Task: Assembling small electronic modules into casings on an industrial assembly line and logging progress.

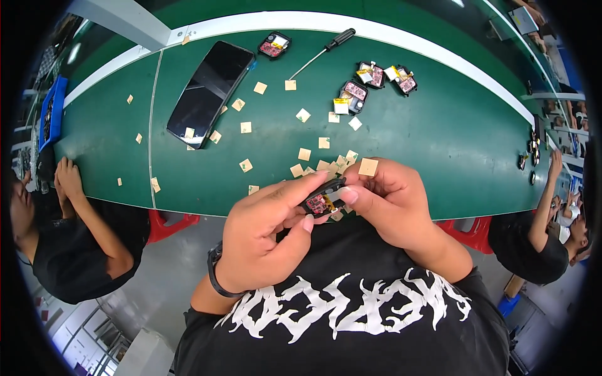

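My left hand (266,229) is closed around the edges of a small black watch case (309,205), its back off and a red circuit board (318,204) showing. The thumb and forefinger of my right hand (392,203) pinch a silver-grey flat battery (336,195) at the right side of that case; yellow tape shows below it. A beige adhesive square (368,167) sits on my right forefinger, apparently stuck there. Several more beige squares (323,165) lie on the table just beyond my hands, some overlapping. My fingers hide part of the case.
On the green table (439,156) lie a large black tablet-like device (210,94), a screwdriver (338,39) and several open watch cases (355,94). One more case (274,46) is at the back. A blue tray (53,113) stands far left. People sit on both sides.
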Motion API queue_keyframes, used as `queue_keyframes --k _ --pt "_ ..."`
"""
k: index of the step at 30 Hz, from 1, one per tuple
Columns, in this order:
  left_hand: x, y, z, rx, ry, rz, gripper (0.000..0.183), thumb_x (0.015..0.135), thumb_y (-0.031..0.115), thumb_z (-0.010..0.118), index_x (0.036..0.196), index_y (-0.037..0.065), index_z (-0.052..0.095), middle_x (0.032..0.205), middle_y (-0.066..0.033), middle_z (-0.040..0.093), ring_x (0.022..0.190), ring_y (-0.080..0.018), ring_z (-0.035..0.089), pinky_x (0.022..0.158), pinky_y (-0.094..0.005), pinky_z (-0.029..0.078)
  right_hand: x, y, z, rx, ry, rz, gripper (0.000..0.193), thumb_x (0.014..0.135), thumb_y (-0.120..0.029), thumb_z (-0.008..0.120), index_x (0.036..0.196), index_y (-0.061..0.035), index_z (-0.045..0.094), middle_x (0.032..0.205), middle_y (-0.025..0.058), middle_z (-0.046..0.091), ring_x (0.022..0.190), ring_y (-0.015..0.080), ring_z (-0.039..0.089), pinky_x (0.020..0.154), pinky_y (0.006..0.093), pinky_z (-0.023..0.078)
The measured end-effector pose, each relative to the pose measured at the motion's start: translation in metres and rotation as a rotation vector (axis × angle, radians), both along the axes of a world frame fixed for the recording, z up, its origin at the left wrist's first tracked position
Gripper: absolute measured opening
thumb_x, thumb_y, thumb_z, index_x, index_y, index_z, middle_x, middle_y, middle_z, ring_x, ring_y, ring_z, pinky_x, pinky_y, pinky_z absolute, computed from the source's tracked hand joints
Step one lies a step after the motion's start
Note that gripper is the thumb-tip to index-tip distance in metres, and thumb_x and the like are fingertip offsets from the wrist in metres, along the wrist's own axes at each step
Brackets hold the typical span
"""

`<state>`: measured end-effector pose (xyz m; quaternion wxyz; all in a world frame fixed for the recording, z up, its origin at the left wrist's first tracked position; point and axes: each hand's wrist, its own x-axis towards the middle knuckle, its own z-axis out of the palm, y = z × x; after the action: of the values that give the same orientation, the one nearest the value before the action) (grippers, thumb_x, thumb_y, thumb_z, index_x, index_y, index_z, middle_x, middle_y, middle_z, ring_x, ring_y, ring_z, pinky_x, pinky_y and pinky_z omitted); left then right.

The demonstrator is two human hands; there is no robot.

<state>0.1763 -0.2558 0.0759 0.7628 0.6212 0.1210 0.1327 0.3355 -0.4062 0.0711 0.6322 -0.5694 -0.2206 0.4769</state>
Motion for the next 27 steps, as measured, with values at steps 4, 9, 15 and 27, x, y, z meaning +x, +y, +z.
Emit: queue_keyframes --k 4,9,15,27 --pt "-0.001 -0.002 -0.001 0.075 0.025 0.018 0.054 0.091 -0.016 0.054 0.143 -0.006 0.054 0.121 -0.0176 0.066 0.107 -0.0192 0.070 0.092 -0.0298 0.057 -0.002 -0.002 0.000 0.001 0.003 -0.005 0.017 0.100 -0.012 0.071 0.108 0.0027 0.067 0.088 -0.0024 0.066 0.075 0.0006 0.055 0.063 0.0219 0.046" --pt "0.001 -0.001 -0.001 0.015 0.053 0.080 0.050 0.093 -0.014 0.056 0.143 -0.005 0.055 0.121 -0.0187 0.067 0.105 -0.0182 0.070 0.091 -0.0287 0.057 0.001 -0.002 0.002 -0.024 -0.809 0.019 0.018 0.090 -0.008 0.079 0.104 -0.0031 0.069 0.082 0.0030 0.065 0.068 0.0090 0.060 0.061 0.0253 0.049" --pt "-0.004 0.010 0.000 0.418 0.121 0.031 0.043 0.096 -0.006 0.060 0.139 -0.004 0.059 0.116 -0.0195 0.071 0.094 -0.0232 0.072 0.084 -0.0301 0.056 -0.007 0.009 -0.002 0.238 -1.286 0.140 0.026 0.073 -0.003 0.077 0.097 -0.0080 0.070 0.086 0.0032 0.061 0.068 0.0189 0.064 0.053 0.0334 0.053" --pt "-0.011 0.012 -0.018 0.545 0.125 0.040 0.038 0.097 -0.002 0.062 0.135 -0.003 0.063 0.110 -0.0180 0.074 0.096 -0.0251 0.072 0.087 -0.0326 0.056 -0.011 0.023 -0.010 0.131 -1.271 0.343 0.014 0.085 -0.007 0.073 0.098 -0.0062 0.069 0.091 0.0051 0.063 0.073 0.0233 0.067 0.060 0.0347 0.055"
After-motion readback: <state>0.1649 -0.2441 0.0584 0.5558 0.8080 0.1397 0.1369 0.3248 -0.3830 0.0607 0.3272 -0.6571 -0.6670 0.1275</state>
